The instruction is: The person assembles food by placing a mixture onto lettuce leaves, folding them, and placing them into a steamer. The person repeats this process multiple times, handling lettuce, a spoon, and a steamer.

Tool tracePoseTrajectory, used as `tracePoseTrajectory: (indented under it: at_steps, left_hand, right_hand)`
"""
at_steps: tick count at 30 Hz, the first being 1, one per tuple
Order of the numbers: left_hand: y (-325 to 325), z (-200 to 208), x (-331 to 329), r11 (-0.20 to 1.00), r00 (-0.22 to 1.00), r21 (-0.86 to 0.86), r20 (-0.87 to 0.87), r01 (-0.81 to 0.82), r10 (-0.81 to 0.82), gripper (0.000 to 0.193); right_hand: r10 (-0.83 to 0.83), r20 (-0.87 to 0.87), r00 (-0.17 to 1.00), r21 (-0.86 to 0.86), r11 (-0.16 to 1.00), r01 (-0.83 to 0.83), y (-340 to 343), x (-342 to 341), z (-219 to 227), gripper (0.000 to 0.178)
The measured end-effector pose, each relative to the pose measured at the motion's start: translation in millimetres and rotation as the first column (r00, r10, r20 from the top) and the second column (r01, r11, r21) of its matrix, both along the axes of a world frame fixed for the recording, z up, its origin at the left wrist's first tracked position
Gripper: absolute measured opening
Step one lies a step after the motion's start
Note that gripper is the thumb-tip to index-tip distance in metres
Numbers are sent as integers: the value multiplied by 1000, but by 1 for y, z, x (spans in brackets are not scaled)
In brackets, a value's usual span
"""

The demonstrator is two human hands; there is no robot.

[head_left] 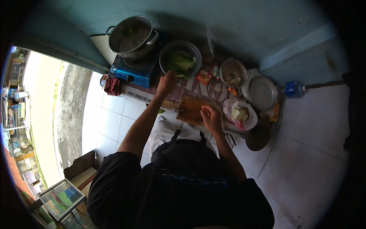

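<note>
My left hand (166, 84) is closed in a pinch at the near rim of a metal bowl (161, 65). A small pale-green vegetable piece (180, 76) sticks out from its fingertips. Inside the bowl lie green leafy vegetables (182, 63). Over the right part of a worn brown wooden cutting board (189, 110) hovers my right hand (212, 117), fingers loosely bent and apart, with nothing visible in them. To its right, a cut pale-green vegetable (240, 113) sits in an opened plastic bag (249, 121).
A large two-handled pot (131, 47) stands on a blue portable stove (131, 75) at the back left. Further right are colourful packets (204, 77), a bowl with scraps (233, 66), orange pieces (233, 91), a round metal lid (263, 93) and a blue-labelled bottle (294, 89). A red patterned cloth (113, 87) lies left.
</note>
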State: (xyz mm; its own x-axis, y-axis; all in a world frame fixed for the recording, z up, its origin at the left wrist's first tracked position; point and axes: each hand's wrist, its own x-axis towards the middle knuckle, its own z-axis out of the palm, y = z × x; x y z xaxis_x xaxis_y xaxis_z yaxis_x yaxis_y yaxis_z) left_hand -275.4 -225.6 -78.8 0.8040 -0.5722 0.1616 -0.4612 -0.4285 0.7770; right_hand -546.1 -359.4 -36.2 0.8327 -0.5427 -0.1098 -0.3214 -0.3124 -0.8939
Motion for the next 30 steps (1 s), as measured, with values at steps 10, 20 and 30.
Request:
tracePoseTrajectory:
  at_steps: [10, 20, 30]
  left_hand:
    - [-4, -6, -5, 997, 996, 9, -24, -81, 81, 16]
    - [-6, -8, -5, 987, 978, 66, -140, -146, 154, 17]
    - [-2, -18, -7, 988, 988, 16, -8, -154, 154, 19]
  right_hand:
    - [-20, -9, 1000, 0, 1000, 20, -7, 0, 9, 27]
    - [-30, 43, 999, 35, 999, 29, -12, -8, -6, 28]
    - [-29, 52, 998, 30, 999, 28, -8, -8, -8, 26]
